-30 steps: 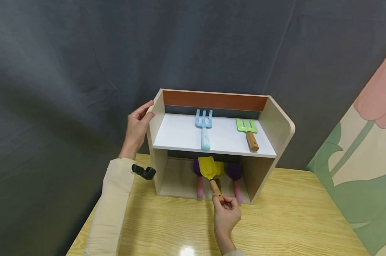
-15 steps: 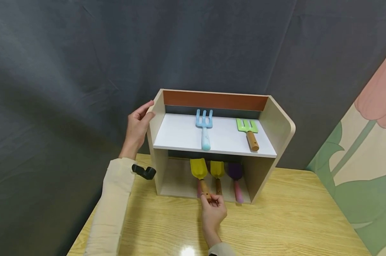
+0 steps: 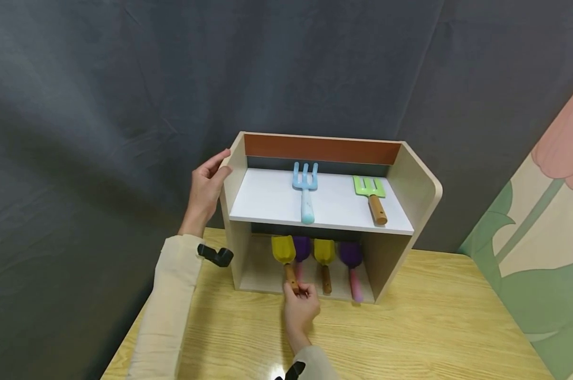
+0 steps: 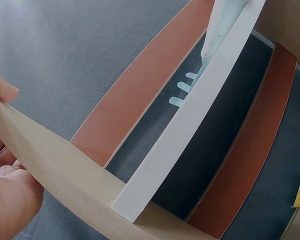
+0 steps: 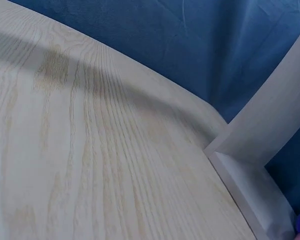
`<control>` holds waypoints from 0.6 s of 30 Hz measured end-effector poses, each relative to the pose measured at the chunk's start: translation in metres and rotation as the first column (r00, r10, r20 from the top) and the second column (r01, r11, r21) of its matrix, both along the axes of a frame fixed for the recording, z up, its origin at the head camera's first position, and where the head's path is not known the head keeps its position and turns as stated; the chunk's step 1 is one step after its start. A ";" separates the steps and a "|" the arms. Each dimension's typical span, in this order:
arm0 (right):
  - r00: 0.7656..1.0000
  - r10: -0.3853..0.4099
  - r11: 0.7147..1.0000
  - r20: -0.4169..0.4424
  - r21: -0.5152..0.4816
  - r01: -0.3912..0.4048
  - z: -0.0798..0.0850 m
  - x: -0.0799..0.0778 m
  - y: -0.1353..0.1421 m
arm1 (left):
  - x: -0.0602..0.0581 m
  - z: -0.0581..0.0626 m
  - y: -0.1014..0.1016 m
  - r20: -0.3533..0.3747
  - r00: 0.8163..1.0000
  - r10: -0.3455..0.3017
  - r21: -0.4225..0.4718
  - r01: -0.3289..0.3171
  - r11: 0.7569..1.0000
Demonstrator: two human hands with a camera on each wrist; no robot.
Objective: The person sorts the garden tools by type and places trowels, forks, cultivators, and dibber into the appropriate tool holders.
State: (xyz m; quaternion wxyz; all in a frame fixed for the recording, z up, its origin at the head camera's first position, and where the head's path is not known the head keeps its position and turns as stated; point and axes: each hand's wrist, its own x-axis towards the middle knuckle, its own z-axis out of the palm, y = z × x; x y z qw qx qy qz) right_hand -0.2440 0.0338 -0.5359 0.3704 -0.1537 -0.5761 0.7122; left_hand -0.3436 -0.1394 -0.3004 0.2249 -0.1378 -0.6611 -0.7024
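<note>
My left hand (image 3: 206, 195) grips the left side panel of a small two-tier shelf (image 3: 234, 182). In the left wrist view the thumb and fingers lie on either side of that panel (image 4: 55, 162). With my right hand (image 3: 301, 309) I pinch the wooden handle of a yellow toy shovel (image 3: 284, 249) at the lower tier's front. Right of it lie a purple shovel (image 3: 302, 247) with a pink handle, partly covered by my hand, another yellow shovel (image 3: 324, 251) and a second purple shovel (image 3: 351, 255). The right wrist view barely catches the hand at its corner.
On the white upper board (image 3: 267, 203) lie a light-blue toy fork (image 3: 306, 195) and a green fork (image 3: 369, 187) with a wooden handle. The shelf stands on a wood-grain table (image 3: 419, 316), backed by a dark curtain (image 3: 315, 63). A flower-patterned panel (image 3: 543, 274) is at right.
My right hand has carried the yellow shovel leftward along the lower tier, from in front of the other yellow shovel to left of the left purple one. My left hand keeps its grip.
</note>
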 end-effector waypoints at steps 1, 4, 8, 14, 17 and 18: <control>1.000 -0.011 1.000 0.012 0.008 0.011 -0.006 -0.004 -0.001 | 0.000 0.000 0.000 -0.002 1.000 -0.001 0.001 0.001 1.000; 0.999 -0.025 0.999 0.037 0.022 0.024 -0.019 -0.012 -0.006 | 0.001 0.000 0.000 -0.006 1.000 0.000 0.001 0.000 1.000; 0.998 -0.026 0.999 0.062 0.027 0.024 -0.025 -0.016 -0.012 | 0.001 0.000 0.000 -0.011 1.000 -0.003 0.002 0.003 1.000; 0.990 -0.030 0.998 0.139 0.054 0.023 -0.031 -0.018 -0.020 | 0.001 0.000 0.000 -0.017 1.000 -0.005 0.003 0.005 1.000; 0.981 -0.055 0.995 0.187 0.093 0.038 -0.034 -0.019 -0.023 | 0.001 0.001 0.000 -0.019 1.000 -0.005 0.001 0.005 1.000; 0.978 -0.061 0.994 0.198 0.103 0.041 -0.035 -0.020 -0.024 | 0.001 0.001 0.000 -0.019 1.000 -0.004 -0.001 0.004 1.000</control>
